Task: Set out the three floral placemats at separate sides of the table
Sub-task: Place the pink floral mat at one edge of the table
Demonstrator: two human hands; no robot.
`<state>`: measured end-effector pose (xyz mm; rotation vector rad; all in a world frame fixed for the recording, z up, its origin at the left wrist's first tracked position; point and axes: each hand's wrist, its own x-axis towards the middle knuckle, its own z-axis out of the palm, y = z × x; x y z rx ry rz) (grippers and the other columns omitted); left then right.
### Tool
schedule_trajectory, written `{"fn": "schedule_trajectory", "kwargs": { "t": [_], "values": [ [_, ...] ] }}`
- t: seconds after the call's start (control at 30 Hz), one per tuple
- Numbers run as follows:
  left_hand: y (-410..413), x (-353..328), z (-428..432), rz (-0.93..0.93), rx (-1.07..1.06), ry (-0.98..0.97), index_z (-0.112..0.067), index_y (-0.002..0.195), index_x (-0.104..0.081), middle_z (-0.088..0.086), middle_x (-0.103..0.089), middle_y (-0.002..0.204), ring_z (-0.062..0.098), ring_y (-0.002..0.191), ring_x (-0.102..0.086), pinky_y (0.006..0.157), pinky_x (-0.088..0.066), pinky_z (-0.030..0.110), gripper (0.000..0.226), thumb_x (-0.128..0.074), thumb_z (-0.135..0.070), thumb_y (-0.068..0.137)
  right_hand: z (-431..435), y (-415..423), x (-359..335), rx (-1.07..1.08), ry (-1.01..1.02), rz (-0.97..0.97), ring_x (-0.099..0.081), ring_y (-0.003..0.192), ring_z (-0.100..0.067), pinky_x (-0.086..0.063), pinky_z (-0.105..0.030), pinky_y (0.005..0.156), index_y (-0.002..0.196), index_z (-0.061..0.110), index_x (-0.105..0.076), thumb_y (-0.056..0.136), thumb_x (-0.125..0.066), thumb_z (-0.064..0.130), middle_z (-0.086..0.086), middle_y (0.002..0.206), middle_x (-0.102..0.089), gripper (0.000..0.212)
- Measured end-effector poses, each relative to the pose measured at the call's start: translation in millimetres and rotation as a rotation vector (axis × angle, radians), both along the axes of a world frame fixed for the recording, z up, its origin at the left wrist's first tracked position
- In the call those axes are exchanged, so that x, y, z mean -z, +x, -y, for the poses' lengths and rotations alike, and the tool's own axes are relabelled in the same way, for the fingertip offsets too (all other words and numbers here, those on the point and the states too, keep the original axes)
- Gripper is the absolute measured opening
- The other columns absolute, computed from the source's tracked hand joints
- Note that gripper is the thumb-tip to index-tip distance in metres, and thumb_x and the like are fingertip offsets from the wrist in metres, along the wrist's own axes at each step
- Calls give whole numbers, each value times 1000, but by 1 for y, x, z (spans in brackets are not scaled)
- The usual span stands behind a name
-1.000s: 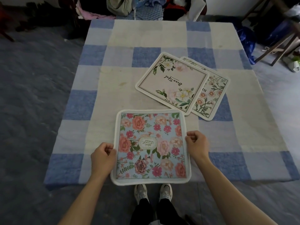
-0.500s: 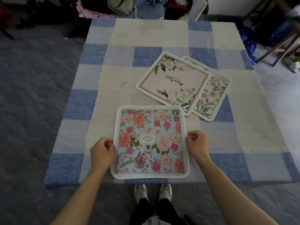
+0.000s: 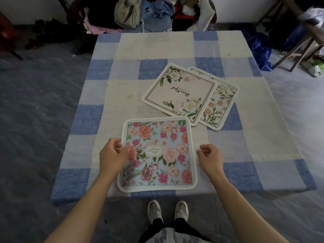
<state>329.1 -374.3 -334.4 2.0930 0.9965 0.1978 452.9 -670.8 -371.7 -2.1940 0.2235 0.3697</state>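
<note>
The checked table (image 3: 157, 50) carries the blue placemat (image 3: 157, 151) flat at its near edge, and the cream placemat (image 3: 180, 92) overlaps the daisy placemat (image 3: 222, 102) farther right. The blurred left hand (image 3: 112, 156) overlaps the blue placemat's left edge, its grip unclear. The right hand (image 3: 210, 156) is clenched on nothing just beside the right edge.

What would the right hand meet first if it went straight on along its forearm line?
Probably the right border of the blue floral placemat, just beyond the curled fingers of the right hand; the cream placemat lies further along. Height above the tablecloth is unclear.
</note>
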Motion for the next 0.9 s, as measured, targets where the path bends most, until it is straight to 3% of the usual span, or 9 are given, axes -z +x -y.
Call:
{"fn": "schedule_trajectory", "kwargs": {
  "t": [0.13, 0.37, 0.6, 0.7, 0.8, 0.9],
  "values": [
    [10, -16, 3, 73, 75, 41, -21, 113, -59, -8, -64, 91, 2, 80, -60, 62, -44, 17, 26, -66, -25, 89, -2, 2, -9, 22, 47, 7, -58, 80, -4, -43, -16, 62, 110, 14, -64, 92, -66, 21, 5, 92, -64, 19],
    [63, -26, -26, 89, 336, 93, -15, 99, -66, 3, -65, 97, 16, 80, -61, 73, -52, 33, 13, -66, -21, 87, -13, -5, -18, 171, 30, 29, -59, 83, -1, -42, -16, 62, 111, 18, -64, 92, -65, 26, 13, 90, -63, 21],
    [107, -15, -46, 128, 602, 33, -14, 99, -68, 3, -65, 97, 15, 83, -62, 77, -53, 33, 14, -64, -21, 88, -44, -27, -38, 368, -23, 43, -57, 81, 3, -38, -11, 59, 108, 23, -64, 93, -64, 31, 17, 89, -61, 17],
    [124, -12, -60, 140, 689, 11, -16, 98, -67, 2, -66, 96, 11, 80, -62, 71, -51, 27, 13, -65, -24, 87, -63, -55, -45, 422, -36, 51, -57, 80, 6, -38, -7, 55, 106, 27, -62, 93, -64, 32, 19, 90, -60, 14],
    [140, -5, -70, 113, 771, 0, -21, 96, -65, -1, -65, 96, 3, 79, -60, 65, -47, 20, 11, -64, -27, 88, -76, -81, -47, 534, -16, 53, -61, 77, 3, -43, -5, 46, 103, 22, -63, 92, -66, 28, 13, 89, -63, 13],
    [152, 3, -66, 101, 865, 19, -22, 95, -64, -1, -65, 96, 6, 79, -60, 68, -50, 25, 10, -63, -28, 87, -83, -98, -45, 629, 21, 60, -66, 77, -4, -48, -9, 50, 103, 18, -63, 92, -66, 26, 5, 91, -67, 14]
  ]
}}
